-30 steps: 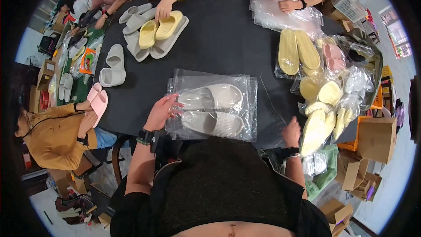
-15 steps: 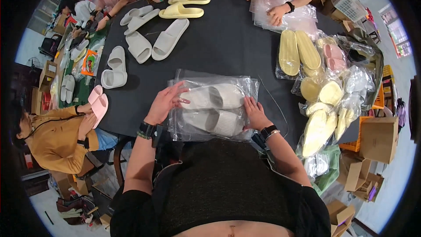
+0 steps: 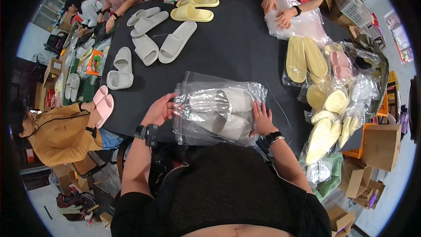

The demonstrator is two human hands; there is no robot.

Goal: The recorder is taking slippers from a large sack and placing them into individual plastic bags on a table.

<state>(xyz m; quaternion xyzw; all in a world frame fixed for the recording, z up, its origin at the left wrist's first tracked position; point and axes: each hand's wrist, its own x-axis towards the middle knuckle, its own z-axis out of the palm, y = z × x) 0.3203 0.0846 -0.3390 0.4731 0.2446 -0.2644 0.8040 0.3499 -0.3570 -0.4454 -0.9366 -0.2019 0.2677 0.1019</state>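
Note:
A clear plastic bag point(image 3: 186, 88) lies on the dark table in front of me, with a pair of pale grey slippers point(image 3: 239, 101) inside it, side by side. Their ribbed straps point toward my right. My left hand point(image 3: 158, 113) is at the bag's left edge, its fingers bent and closed on the plastic there. Flat against the bag's right side rests my right hand point(image 3: 264, 120), fingers stretched and slightly apart, next to the slippers' strap end.
Several loose grey slippers point(image 3: 177, 41) and a yellow pair point(image 3: 192, 13) lie at the far left. Bagged slippers point(image 3: 335, 101) pile up on the right. A co-worker in red handles clear bags point(image 3: 291, 19); another holds pink slippers point(image 3: 104, 106). A thin dark strand point(image 3: 280, 105) curves beside my bag.
My left hand has drawn back from over the slippers to the bag's left edge, its spread fingers now bent. My right hand stays at the right side. The whole view has shifted slightly.

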